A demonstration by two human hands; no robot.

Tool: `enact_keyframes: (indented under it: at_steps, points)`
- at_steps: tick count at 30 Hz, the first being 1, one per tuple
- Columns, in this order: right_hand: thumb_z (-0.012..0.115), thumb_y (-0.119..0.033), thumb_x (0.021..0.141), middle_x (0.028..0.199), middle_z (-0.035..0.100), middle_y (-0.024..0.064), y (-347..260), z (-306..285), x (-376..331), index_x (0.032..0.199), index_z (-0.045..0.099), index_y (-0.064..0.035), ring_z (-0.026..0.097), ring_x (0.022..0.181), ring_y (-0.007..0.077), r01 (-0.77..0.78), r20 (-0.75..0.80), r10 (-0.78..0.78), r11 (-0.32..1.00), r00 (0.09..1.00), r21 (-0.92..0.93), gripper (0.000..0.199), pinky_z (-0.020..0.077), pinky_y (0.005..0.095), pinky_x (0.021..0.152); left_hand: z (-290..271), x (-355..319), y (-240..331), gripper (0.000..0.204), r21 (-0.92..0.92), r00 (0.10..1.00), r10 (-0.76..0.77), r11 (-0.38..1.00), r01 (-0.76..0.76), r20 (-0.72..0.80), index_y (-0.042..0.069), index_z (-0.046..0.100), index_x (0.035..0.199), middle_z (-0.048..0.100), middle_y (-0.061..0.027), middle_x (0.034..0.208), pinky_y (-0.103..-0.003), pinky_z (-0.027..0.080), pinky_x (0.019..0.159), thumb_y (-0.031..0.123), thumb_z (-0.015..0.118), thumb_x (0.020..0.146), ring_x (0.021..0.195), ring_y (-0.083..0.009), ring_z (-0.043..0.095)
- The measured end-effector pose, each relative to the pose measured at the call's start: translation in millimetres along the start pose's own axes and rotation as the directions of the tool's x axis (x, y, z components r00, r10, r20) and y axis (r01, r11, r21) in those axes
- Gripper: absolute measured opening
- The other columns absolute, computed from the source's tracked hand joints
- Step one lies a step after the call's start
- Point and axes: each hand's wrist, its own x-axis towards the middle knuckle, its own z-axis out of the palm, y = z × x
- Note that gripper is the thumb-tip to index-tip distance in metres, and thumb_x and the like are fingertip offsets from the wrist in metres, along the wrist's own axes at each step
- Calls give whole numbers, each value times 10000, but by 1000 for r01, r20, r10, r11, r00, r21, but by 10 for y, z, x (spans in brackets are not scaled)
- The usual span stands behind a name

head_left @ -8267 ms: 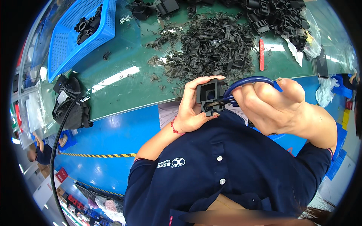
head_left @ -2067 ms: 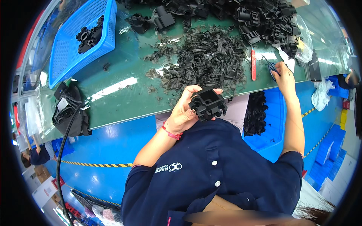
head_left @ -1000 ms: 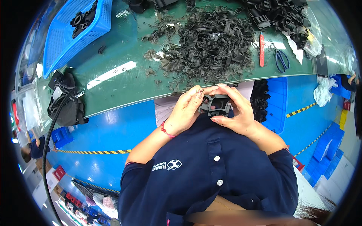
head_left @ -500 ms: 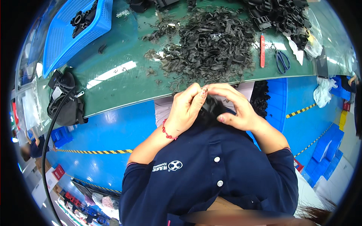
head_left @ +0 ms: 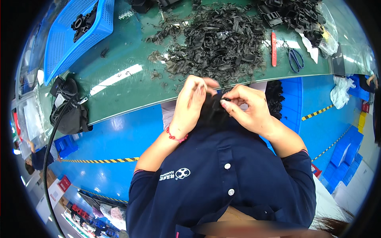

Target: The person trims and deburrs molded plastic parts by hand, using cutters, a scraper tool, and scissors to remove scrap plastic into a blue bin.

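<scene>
My left hand (head_left: 191,102) is raised at the table's front edge. Its fingers are blurred by motion, so I cannot make out whether they hold anything. Beside it, my right hand (head_left: 252,107) pinches a small black piece (head_left: 225,99) between thumb and forefinger. Below and between both hands lies a dark, blurred area in front of my shirt, where black material cannot be told from the cloth. Just beyond my hands, a large heap of thin black scraps (head_left: 222,43) spreads over the green tabletop (head_left: 119,93).
A red-handled tool (head_left: 274,49) and blue-handled scissors (head_left: 295,60) lie right of the scraps. Black moulded parts (head_left: 293,18) are piled at the far right. At left stand a blue basket (head_left: 75,51) with black parts and a black bag (head_left: 69,105) with a cable.
My hands have drawn apart from their earlier touching position. The left one rose slightly and its fingers blurred; the right one's fingertips closed into a pinch on a small black piece.
</scene>
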Motion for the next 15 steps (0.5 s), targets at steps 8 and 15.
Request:
enact_keyframes:
  at_steps: [8,15]
  points:
    - [583,-50,864,733,614,69,1,-15,-5,880,557,44,610,606,110,-278,21,292,885,956,373,98,498,219,533,-49,-21,122,488,398,959,2,909,-119,283,48,497,1150,542,-104,1060,-324,428,870,160,704,723,998,-219,538]
    - [595,-133,878,684,596,56,31,-59,46,901,558,28,606,555,132,-453,209,426,625,880,636,167,494,232,502,-105,-50,-54,447,201,930,110,961,-190,351,27,456,1116,497,-137,1074,-329,408,880,84,677,732,1008,-226,500]
